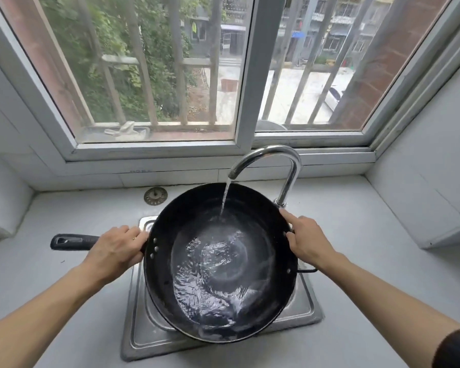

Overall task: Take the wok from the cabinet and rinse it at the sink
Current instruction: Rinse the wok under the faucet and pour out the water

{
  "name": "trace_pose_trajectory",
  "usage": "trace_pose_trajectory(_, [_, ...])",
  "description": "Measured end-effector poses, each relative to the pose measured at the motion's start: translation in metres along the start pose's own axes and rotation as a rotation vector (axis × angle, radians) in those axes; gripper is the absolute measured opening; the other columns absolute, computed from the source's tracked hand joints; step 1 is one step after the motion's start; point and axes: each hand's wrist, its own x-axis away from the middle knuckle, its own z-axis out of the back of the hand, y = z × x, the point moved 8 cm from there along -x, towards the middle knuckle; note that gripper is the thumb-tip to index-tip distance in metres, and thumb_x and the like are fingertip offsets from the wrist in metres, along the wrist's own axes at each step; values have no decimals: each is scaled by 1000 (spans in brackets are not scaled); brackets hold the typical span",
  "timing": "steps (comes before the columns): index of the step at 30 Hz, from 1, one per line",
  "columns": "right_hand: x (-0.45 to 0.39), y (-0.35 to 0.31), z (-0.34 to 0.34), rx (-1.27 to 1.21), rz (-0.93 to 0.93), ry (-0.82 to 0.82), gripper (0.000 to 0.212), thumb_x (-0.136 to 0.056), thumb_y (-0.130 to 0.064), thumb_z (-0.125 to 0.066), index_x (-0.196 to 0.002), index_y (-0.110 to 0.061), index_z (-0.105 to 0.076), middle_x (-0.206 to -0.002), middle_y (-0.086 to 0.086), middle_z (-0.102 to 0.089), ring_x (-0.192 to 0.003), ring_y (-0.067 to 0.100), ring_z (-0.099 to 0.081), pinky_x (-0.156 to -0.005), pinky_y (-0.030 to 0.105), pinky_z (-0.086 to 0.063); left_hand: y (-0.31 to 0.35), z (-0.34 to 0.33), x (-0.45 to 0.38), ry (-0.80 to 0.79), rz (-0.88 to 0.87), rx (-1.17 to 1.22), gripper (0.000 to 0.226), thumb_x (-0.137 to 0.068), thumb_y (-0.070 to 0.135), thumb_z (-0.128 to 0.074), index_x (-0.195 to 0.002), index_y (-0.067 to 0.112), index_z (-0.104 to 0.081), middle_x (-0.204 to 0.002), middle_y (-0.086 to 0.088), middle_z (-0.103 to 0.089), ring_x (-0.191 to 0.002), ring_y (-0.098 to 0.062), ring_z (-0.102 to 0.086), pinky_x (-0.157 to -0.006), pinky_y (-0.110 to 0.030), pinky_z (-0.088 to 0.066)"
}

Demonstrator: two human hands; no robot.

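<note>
Left to right. Long black handle (pixel 73 241) is sticking out over the grey countertop (pixel 64 282), pointing left. Left hand (pixel 116 252) is curling around the handle where it joins the bowl, fingers wrapped over the top, gripping it. Sink strainer plug (pixel 155 196) is lying on the counter behind, well apart from the hand.

Wok (pixel 221 261) is sitting over the steel sink (pixel 307 305), covering most of the basin and tilting slightly toward the near side. Water stream (pixel 225 197) is falling from the chrome faucet (pixel 274 166) onto the far inner wall and pooling in the bottom. Right hand (pixel 307 241) is holding the right rim, thumb on the inside edge, fingers hidden behind the wall; a small loop handle (pixel 307 270) is showing just below the wrist.

Risks, as judged:
- Pool is getting heavy; a tilt toward the near lip would be spilling water onto the counter and the person.
- Wet rim under the right hand is offering little purchase; a slip would be dropping the wok against the sink edge.
- Faucet neck is standing just beside the right rim; swinging the wok right would be knocking it.

Look of the wok: dark, matte, round-bottomed, rivets showing at both sides, inner surface rippling and glinting under moving water. No food residue is discernible.
</note>
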Motion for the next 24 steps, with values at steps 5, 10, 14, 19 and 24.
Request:
trace_pose_trajectory(5, [-19, -24, -3, -65, 56, 31, 51, -87, -3, -51, -129, -32, -50, -73, 1, -51, -75, 26, -52, -69, 37, -46, -16, 1, 9, 5, 82, -21, 24, -70, 25, -37, -69, 10, -56, -58, -6, -51, -51, -30, -50, -43, -36, -41])
trace_pose_trajectory(10, [-34, -30, -15, -81, 52, 32, 28, -84, 3, -49, -100, -19, -56, -79, 9, -57, -76, 28, -52, -67, 35, -43, -32, -7, 12, -73, 185, -6, 29, -53, 11, -80, -69, 9, -55, -60, -8, -52, -53, -31, -51, -46, -34, -32])
trace_pose_trajectory(14, [-37, -32, -26, -47, 46, 45, 18, -79, 4, -47, -69, -11, -46, -73, 6, -54, -72, 29, -51, -64, 39, -46, -32, -14, 16, -86, 230, 32, 32, -55, 11, -83, -69, 9, -55, -61, -8, -52, -56, -32, -51, -46, -36, -35])
trace_pose_trajectory(19, [-28, -12, -42, -108, -45, 70, 20, -81, 3, -53, -71, -13, -49, -78, 9, -56, -74, 26, -46, -65, 28, -33, -22, -29, 30, -82, 294, 184, 32, -65, 17, -84, -72, 10, -54, -67, -3, -50, -63, -25, -49, -42, -30, -35])
trace_pose_trajectory(24, [-7, -2, -56, -192, -49, 117, 15, -86, 2, -54, -92, -10, -62, -89, 8, -56, -86, 23, -46, -77, 30, -40, -12, -46, 46, -122, 323, 293, 32, -64, 19, -86, -82, 11, -61, -75, -1, -51, -70, -21, -48, -47, -28, -34])
